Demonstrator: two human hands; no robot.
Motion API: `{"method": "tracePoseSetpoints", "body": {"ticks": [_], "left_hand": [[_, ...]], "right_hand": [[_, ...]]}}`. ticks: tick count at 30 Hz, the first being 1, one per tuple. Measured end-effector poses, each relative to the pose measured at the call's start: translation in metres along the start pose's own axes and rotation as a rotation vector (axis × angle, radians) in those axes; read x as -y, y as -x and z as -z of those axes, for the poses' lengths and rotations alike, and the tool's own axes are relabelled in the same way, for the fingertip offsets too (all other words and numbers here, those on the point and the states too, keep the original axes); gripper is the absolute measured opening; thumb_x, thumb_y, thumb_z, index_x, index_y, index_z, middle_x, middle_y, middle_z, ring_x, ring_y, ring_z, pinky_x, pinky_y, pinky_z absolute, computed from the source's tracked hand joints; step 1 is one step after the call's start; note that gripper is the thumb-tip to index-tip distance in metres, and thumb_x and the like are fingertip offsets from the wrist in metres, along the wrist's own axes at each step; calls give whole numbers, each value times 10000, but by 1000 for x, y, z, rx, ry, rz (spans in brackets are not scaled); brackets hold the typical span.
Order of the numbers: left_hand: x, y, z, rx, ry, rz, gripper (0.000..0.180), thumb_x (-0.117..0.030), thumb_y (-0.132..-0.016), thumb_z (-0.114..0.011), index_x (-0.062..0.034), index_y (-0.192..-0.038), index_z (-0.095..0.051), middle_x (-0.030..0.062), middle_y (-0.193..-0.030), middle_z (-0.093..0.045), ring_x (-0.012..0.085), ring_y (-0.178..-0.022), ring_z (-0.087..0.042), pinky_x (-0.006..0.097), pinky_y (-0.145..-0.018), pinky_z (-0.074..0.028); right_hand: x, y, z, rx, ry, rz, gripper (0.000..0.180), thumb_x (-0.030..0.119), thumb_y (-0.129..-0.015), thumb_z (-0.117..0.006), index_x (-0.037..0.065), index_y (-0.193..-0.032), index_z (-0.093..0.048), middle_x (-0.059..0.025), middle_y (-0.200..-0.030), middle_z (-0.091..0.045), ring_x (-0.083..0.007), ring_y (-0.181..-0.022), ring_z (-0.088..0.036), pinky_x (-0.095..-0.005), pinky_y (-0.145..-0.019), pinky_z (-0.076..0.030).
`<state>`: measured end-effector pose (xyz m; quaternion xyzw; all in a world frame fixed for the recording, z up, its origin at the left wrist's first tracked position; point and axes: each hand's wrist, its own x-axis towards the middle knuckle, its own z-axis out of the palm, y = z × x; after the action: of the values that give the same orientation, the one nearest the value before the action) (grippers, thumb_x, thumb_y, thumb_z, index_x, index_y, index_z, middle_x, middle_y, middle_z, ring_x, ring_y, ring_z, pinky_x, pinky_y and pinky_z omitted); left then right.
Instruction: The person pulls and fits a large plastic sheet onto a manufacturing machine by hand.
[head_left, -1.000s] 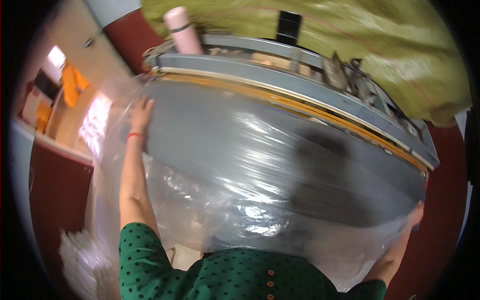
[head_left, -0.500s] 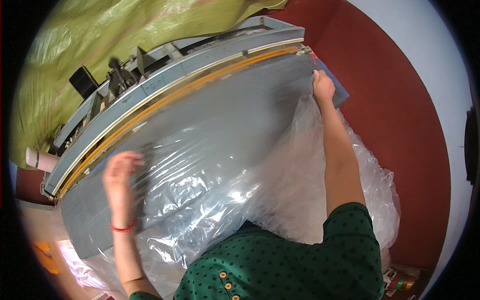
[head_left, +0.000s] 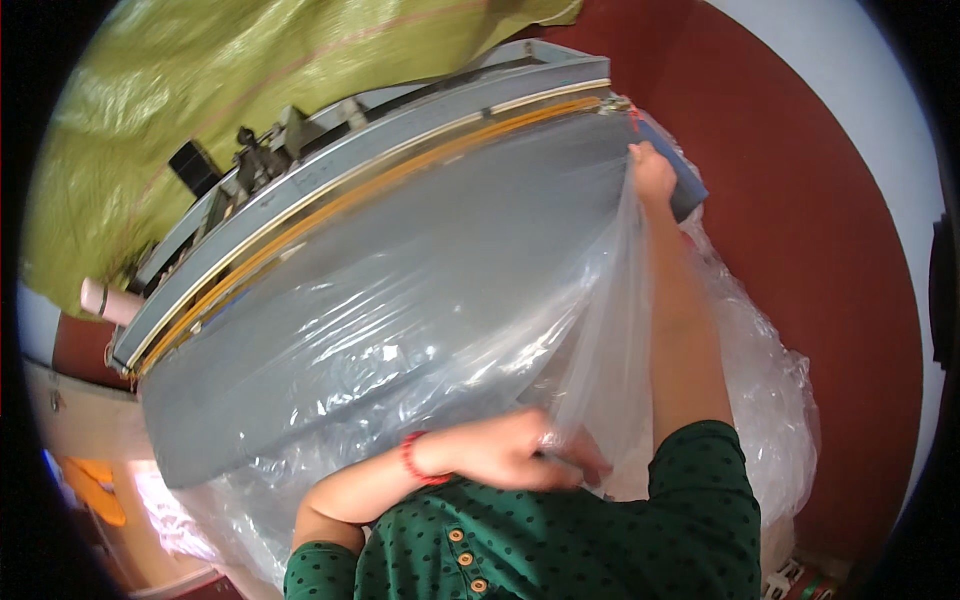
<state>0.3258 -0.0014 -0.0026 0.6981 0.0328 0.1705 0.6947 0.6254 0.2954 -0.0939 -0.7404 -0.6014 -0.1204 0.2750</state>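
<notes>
Across goes the left hand (head_left: 525,450), away from over the grey table (head_left: 560,160) half a second ago and now low in front of the body, while the right hand (head_left: 653,178) stays up at the far right corner.

Clear plastic sheet (head_left: 610,330) everywhere: it lies over the table's grey top, shiny and creased towards the near edge, spills off that side, and bunches by the right forearm. Up at the corner, the right fingers are closed on a gathered edge, and the folds run down from that fist; held there, it looks meant to keep that end from slipping and pull the slack straight.

Right arm reaching long, elbow nearly straight, fist beside the blue panel (head_left: 682,180). Left arm bent sharply, forearm laid across the green shirt (head_left: 580,540), red bracelet (head_left: 415,458) at the wrist, fingers half-curled and pointing right, close by the hanging folds. Blur there: can't tell whether they pinch any plastic.

Behind, the grey metal frame (head_left: 540,80) edges the table's far side, pink bottle (head_left: 112,302) at its left end.
</notes>
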Motion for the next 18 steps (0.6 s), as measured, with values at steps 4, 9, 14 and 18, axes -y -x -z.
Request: {"method": "tracePoseSetpoints", "body": {"ticks": [4, 9, 14, 18], "left_hand": [[-60, 73, -7, -181, -289, -277, 319, -169, -828, -527, -7, -1102, -539, 155, -1223, -468, 286, -1042, -516, 369, -877, -411], [-94, 268, -66, -981, -817, -238, 348, -202, -834, -533, -14, -1127, -520, 124, -1221, -468, 254, -1034, -513, 349, -864, -418], [-151, 460, -122, -1738, -1381, -136, 380, -235, -841, -539, -22, -1152, -501, 93, -1219, -468, 222, -1026, -510, 328, -852, -426], [-191, 561, -157, -2378, -1166, -276, 385, -251, -841, -553, -27, -1150, -505, 70, -1155, -506, 190, -988, -519, 312, -839, -429]], "right_hand": [[6, 0, 4, 49, -72, 5, 384, 397, -882, -369, 66, -873, -565, -206, -834, -603, -398, -817, -565, -495, -707, -418], [0, 2, 13, 96, 59, -24, 369, 407, -884, -354, 85, -898, -533, -213, -857, -594, -410, -841, -551, -510, -696, -414], [4, 1, 8, 111, 99, 12, 339, 407, -892, -363, 110, -909, -526, -205, -855, -593, -415, -826, -543, -496, -661, -414], [13, 3, 7, 97, 42, 69, 341, 399, -895, -368, 93, -903, -518, -210, -852, -588, -422, -815, -536, -494, -651, -411]]}}
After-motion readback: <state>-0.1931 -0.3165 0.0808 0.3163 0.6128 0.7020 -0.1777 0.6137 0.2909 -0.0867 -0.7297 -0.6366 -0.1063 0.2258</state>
